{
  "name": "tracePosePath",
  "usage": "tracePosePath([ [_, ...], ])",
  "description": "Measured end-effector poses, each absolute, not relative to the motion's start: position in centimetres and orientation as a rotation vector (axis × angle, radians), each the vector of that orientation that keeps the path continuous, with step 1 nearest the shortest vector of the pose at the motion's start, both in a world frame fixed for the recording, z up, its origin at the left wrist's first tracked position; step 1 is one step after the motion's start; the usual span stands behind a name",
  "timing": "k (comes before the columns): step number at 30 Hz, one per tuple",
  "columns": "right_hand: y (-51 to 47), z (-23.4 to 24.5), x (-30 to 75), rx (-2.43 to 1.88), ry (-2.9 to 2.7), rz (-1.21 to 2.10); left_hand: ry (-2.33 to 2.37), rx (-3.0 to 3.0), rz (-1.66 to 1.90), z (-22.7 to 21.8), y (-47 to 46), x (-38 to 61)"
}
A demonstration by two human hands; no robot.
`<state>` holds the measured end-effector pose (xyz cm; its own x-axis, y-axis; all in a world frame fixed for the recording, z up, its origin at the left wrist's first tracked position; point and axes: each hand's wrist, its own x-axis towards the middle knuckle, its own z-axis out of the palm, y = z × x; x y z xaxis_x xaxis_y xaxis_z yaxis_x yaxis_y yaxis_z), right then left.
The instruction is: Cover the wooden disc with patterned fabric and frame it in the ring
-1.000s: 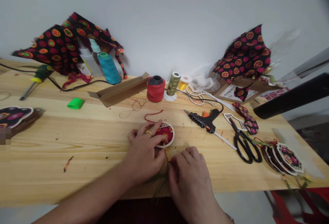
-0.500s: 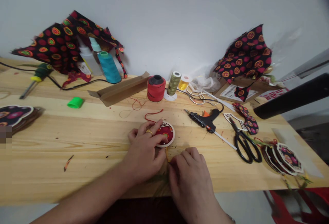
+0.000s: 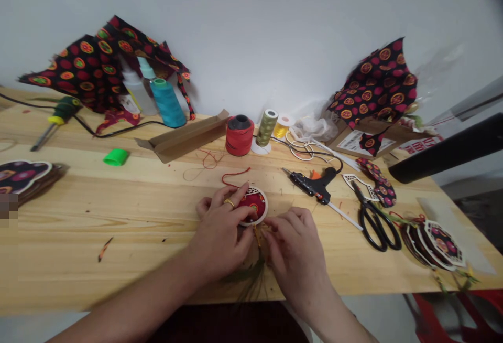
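My left hand (image 3: 220, 235) lies over a round red fabric ornament with a white rim (image 3: 255, 204) on the wooden table (image 3: 118, 212), fingers pressing it down; a gold ring shows on one finger. My right hand (image 3: 293, 251) sits just right of it, fingertips pinched at the yellow-green tassel cord (image 3: 256, 235) that hangs from the ornament's lower edge. Tassel strands (image 3: 247, 280) trail toward the table's front edge. A red thread loop (image 3: 231, 175) leads off the ornament's top.
Black glue gun (image 3: 314, 185) and scissors (image 3: 373, 217) lie to the right, with finished ornaments (image 3: 436, 238) beyond. Red (image 3: 238, 136), olive (image 3: 266, 129) and teal (image 3: 167, 103) thread spools, a cardboard tray (image 3: 184, 136), patterned fabric (image 3: 98, 65), a green cap (image 3: 116, 157) stand behind.
My right hand has moved up and slightly right, closer to the ornament's lower edge, and the tassel strands now show below it. The left hand has stayed put.
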<state>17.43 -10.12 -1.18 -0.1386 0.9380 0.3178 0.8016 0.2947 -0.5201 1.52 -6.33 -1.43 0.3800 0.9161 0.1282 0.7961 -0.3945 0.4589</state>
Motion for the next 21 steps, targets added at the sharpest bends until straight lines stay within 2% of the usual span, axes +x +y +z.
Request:
tracePosePath([
  [12,-8.9,-1.7,16.3,-1.565,-2.02,0.444,1.498,2.339,0.517,-1.5,-6.5,1.5],
  [21,-8.8,-2.1,16.1,-1.557,-2.002,0.382,1.503,2.332,0.509,-1.5,-6.4,1.5],
])
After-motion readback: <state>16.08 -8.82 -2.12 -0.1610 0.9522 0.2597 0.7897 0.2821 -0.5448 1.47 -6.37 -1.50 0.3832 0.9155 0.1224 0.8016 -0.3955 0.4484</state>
